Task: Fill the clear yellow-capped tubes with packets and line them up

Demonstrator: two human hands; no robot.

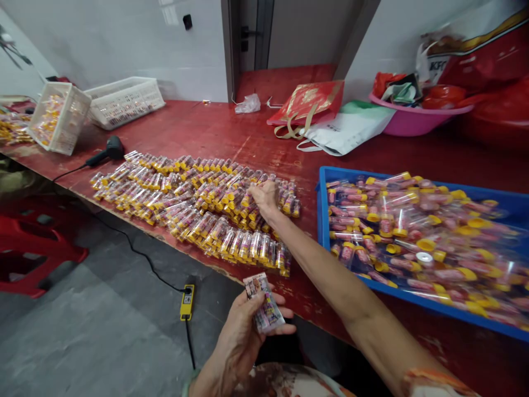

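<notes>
My left hand (252, 320) is low in the view, just off the table's front edge. Its thumb presses a small stack of printed plastic sleeves (264, 303) against the fingers. My right hand (264, 197) reaches out over the rows of small clear tubes with yellow caps (210, 193). Its thumb and forefinger are pinched on a yellow-capped tube (247, 199) at the right part of the rows; the hand hides part of it. The tubes lie side by side in stacked layers.
Right of the rows, a blue tray (324, 220) holds many loose tubes. A black hair dryer (105, 151), white baskets (124, 102), bags (347, 129) and a pink basin (407, 121) stand on the red table. Below are a red stool (37, 242) and a yellow power strip (187, 302).
</notes>
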